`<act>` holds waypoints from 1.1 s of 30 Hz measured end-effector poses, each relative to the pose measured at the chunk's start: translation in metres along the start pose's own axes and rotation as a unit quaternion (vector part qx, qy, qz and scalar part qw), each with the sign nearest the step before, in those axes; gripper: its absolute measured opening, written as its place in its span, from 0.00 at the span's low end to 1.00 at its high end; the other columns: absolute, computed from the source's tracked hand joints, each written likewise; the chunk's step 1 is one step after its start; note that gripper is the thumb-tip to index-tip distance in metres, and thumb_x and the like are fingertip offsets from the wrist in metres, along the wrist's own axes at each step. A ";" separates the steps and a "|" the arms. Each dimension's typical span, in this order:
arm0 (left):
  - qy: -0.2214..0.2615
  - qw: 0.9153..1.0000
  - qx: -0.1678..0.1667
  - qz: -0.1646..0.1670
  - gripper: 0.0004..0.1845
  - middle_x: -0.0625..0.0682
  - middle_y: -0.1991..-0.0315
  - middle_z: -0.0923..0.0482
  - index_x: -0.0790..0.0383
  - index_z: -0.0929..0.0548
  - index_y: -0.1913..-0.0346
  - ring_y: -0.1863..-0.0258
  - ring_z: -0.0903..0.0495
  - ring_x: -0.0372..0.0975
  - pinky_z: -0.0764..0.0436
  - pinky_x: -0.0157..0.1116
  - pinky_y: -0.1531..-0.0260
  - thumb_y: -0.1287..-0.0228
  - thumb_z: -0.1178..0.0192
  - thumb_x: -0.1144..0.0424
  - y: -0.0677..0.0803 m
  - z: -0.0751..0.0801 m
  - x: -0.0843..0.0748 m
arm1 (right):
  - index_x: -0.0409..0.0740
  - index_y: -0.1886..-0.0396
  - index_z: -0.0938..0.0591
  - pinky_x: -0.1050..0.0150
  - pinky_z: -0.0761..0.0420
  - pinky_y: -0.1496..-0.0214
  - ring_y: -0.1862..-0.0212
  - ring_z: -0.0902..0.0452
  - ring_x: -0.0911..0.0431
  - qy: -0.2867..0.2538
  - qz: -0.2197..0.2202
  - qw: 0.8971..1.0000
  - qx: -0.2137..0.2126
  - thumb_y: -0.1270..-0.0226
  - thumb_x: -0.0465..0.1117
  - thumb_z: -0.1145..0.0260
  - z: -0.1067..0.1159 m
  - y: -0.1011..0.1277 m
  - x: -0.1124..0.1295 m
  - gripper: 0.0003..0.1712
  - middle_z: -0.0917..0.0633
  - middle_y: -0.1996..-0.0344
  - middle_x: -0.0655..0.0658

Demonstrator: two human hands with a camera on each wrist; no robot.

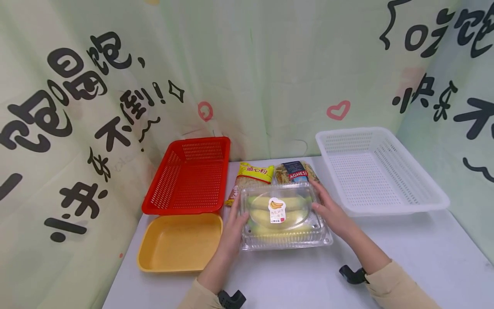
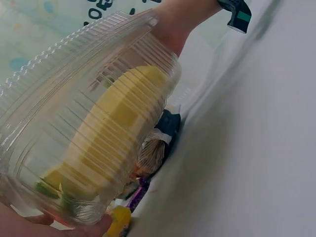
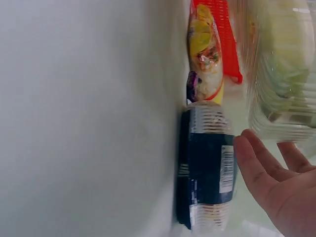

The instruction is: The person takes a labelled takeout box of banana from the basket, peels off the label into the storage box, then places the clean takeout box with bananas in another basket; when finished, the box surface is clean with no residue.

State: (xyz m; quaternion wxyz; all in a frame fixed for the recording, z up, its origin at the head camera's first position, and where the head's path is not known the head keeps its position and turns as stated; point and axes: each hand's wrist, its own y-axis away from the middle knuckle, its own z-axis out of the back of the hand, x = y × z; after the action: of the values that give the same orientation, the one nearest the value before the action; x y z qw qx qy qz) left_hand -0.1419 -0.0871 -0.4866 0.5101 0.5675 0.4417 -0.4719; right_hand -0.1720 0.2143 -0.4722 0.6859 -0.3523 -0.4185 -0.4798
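Note:
A clear plastic box of bananas with a banana sticker on its lid is held between both hands. My left hand grips its left end, thumb at the lid's edge. On the opposite end, my right hand holds it with the thumb over the near part and fingers at the far corner. In the left wrist view the box is tilted and raised above the table. Behind it lie a yellow-topped pasta bag and an AGNESI pasta bag, both partly hidden by the box.
A red perforated basket stands at the back left, with a yellow tray in front of it. To the right is a large white basket. A printed curtain closes off the back and sides of the white table.

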 end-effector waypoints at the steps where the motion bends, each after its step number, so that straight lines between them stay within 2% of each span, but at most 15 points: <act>1: 0.000 1.000 0.000 0.003 0.33 0.43 0.20 0.57 0.20 0.48 0.26 0.23 0.51 0.51 0.31 0.56 0.33 0.29 0.48 0.45 0.000 0.000 0.003 | 0.57 0.19 0.55 0.21 0.55 0.34 0.25 0.65 0.24 0.001 -0.003 1.000 0.002 0.23 0.46 0.51 -0.001 0.001 -0.002 0.39 0.58 0.21 0.31; 7: -0.002 1.000 0.005 0.010 0.33 0.46 0.20 0.53 0.22 0.48 0.26 0.22 0.53 0.51 0.44 0.61 0.28 0.28 0.49 0.47 0.004 -0.001 0.017 | 0.49 0.20 0.54 0.23 0.56 0.31 0.24 0.63 0.26 -0.022 -0.023 0.999 0.003 0.24 0.41 0.51 -0.009 0.000 -0.015 0.38 0.56 0.22 0.30; 9: -0.008 1.000 0.008 0.000 0.33 0.47 0.20 0.53 0.23 0.49 0.25 0.21 0.55 0.52 0.48 0.62 0.27 0.27 0.50 0.49 0.005 -0.001 0.020 | 0.48 0.20 0.52 0.23 0.56 0.31 0.24 0.62 0.26 -0.026 -0.029 0.999 -0.001 0.24 0.41 0.51 -0.011 0.000 -0.018 0.37 0.55 0.22 0.29; 12: -0.012 1.000 0.006 -0.013 0.33 0.46 0.20 0.54 0.24 0.48 0.25 0.21 0.57 0.51 0.51 0.63 0.27 0.28 0.50 0.49 0.008 0.000 0.024 | 0.47 0.21 0.50 0.23 0.55 0.31 0.24 0.62 0.26 -0.021 -0.031 0.999 -0.007 0.25 0.40 0.50 -0.013 0.000 -0.021 0.37 0.55 0.23 0.28; 15: -0.004 1.000 0.006 -0.028 0.33 0.47 0.20 0.54 0.29 0.47 0.24 0.21 0.56 0.50 0.52 0.62 0.26 0.29 0.50 0.52 0.009 0.002 0.027 | 0.44 0.22 0.48 0.25 0.52 0.30 0.25 0.58 0.25 -0.019 -0.022 1.000 -0.008 0.25 0.40 0.49 -0.016 0.002 -0.023 0.35 0.51 0.24 0.26; 21: 0.031 0.999 0.026 -0.022 0.35 0.51 0.20 0.56 0.39 0.50 0.22 0.22 0.55 0.51 0.52 0.59 0.26 0.29 0.53 0.56 0.007 0.002 0.032 | 0.38 0.25 0.45 0.29 0.54 0.27 0.25 0.57 0.27 -0.019 -0.012 1.000 -0.004 0.27 0.39 0.49 -0.020 0.007 -0.025 0.33 0.47 0.26 0.24; 25: 0.052 0.998 0.041 -0.019 0.36 0.52 0.19 0.61 0.43 0.53 0.20 0.20 0.64 0.51 0.61 0.58 0.24 0.28 0.55 0.58 0.004 0.002 0.036 | 0.37 0.27 0.43 0.30 0.51 0.27 0.26 0.53 0.27 -0.004 -0.020 1.000 -0.007 0.28 0.35 0.50 -0.020 0.008 -0.027 0.31 0.43 0.28 0.23; 29: 0.045 0.998 0.038 -0.019 0.35 0.52 0.19 0.62 0.45 0.52 0.21 0.20 0.68 0.51 0.65 0.58 0.24 0.28 0.56 0.58 0.002 0.001 0.039 | 0.36 0.29 0.40 0.30 0.46 0.28 0.28 0.46 0.27 0.019 -0.019 1.000 -0.011 0.28 0.34 0.50 -0.021 0.009 -0.031 0.29 0.37 0.31 0.23; 33: 0.037 0.999 0.034 -0.013 0.34 0.52 0.19 0.61 0.45 0.50 0.21 0.20 0.68 0.51 0.65 0.58 0.24 0.27 0.56 0.57 -0.001 0.001 0.043 | 0.38 0.29 0.39 0.30 0.46 0.28 0.27 0.46 0.28 0.033 -0.031 0.999 -0.010 0.27 0.36 0.51 -0.022 0.009 -0.035 0.28 0.37 0.30 0.25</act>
State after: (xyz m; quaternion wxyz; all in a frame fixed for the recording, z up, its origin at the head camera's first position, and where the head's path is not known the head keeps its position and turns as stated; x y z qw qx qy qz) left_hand -0.1356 -0.0875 -0.5288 0.4679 0.5955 0.4515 -0.4718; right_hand -0.1649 0.2101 -0.5140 0.6806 -0.3297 -0.4015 -0.5166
